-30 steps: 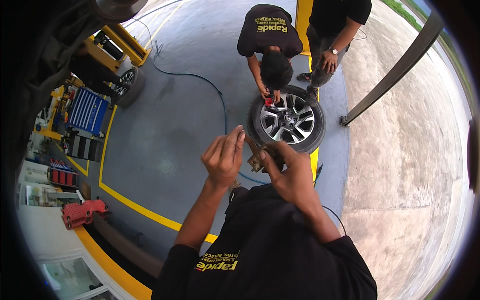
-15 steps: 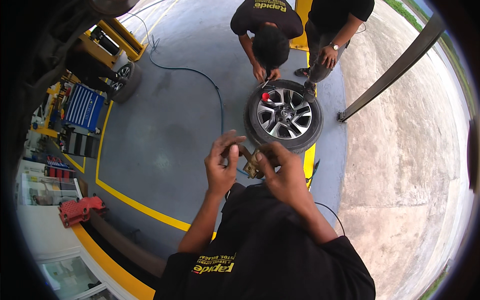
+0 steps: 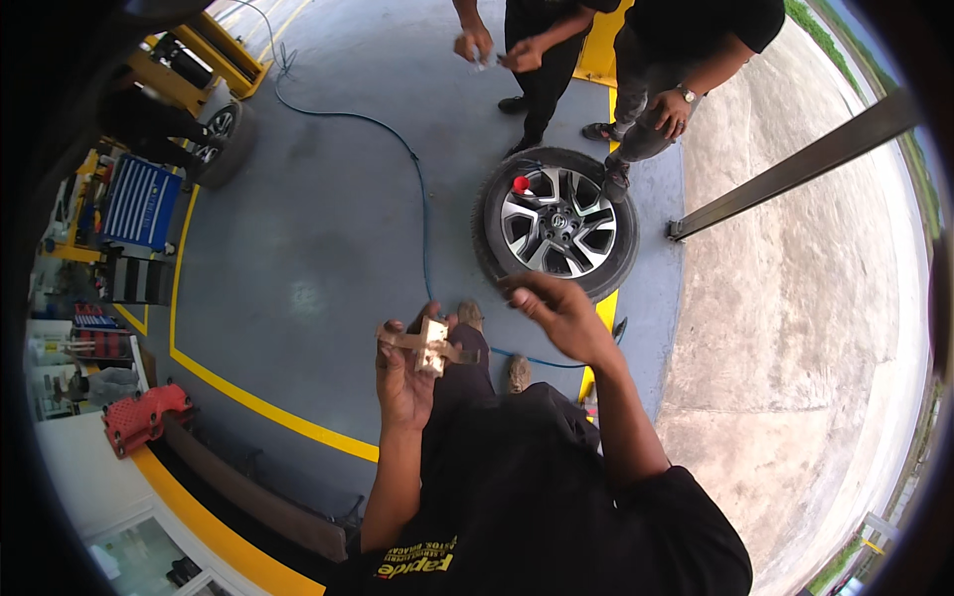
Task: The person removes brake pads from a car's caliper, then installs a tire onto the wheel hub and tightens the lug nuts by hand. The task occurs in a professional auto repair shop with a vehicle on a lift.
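"What's in the left hand point(image 3: 401, 382)?"
"A block-shaped part point(image 3: 431, 348) with thin arms, held between thumb and fingers."
"And the right hand point(image 3: 562, 316)?"
"Raised, apart from that part, its fingertips blurred."
"Beyond?"
"A wheel point(image 3: 558, 223) flat on the grey floor point(image 3: 308, 228), a red cup point(image 3: 520, 185) on it."

Metal piece point(image 3: 432, 347) in left fingers point(image 3: 395, 364)
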A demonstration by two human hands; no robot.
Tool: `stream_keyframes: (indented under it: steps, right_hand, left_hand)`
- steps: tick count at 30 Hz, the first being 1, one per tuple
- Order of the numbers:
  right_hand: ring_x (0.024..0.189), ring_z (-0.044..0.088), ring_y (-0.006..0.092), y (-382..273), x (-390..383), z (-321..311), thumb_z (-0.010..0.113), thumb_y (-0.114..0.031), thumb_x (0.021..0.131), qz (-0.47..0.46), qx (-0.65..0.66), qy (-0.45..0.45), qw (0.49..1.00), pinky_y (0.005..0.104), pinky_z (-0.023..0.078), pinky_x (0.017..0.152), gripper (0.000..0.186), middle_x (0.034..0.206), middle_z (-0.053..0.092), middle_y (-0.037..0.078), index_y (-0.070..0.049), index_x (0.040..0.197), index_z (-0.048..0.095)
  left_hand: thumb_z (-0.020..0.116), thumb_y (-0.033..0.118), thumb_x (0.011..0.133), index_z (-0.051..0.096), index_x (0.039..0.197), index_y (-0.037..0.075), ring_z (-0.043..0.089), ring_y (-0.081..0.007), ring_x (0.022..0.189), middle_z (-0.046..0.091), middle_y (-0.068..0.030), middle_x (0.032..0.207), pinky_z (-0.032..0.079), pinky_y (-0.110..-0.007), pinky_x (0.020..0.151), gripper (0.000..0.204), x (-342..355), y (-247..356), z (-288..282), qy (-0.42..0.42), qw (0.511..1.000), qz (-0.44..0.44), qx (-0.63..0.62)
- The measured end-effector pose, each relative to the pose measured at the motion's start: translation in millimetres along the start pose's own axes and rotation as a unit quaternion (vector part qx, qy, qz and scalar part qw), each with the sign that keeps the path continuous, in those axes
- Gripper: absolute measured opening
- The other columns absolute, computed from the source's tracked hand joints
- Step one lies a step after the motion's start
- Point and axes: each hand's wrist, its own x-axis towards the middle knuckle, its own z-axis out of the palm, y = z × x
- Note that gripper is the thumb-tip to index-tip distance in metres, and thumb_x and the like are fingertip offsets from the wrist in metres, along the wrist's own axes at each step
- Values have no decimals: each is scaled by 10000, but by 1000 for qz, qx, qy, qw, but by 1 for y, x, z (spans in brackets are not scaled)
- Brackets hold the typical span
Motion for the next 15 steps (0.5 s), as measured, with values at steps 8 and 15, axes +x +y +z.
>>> stream_keyframes:
  steps: [8, 15]
  right_hand:
    - [1134, 721, 365, 282, 206, -58, 775, -163, 959, 149, -253, 114, 949, 455, 560, 980, 363, 1192, 725, 186, -91, 1313, 742]
    - [1230, 628, 426, 546, 415, -83, 796, -223, 935, 127, -461, 54, 877, 525, 532, 1028, 482, 1268, 635, 192, -166, 1397, 673]
  left_hand:
    - [531, 604, 1096, 482, 1419, 244, 685, -420, 1251, 629, -221, 1389, 633, -485, 971, 487, 169, -77, -135, 64, 969, -231, -62]
    - [284, 641, 1151, 558, 1480, 96, 769, -321, 1101, 764, -213, 1243, 591, -362, 878, 693, 339, -162, -223, 165, 893, -413, 72]
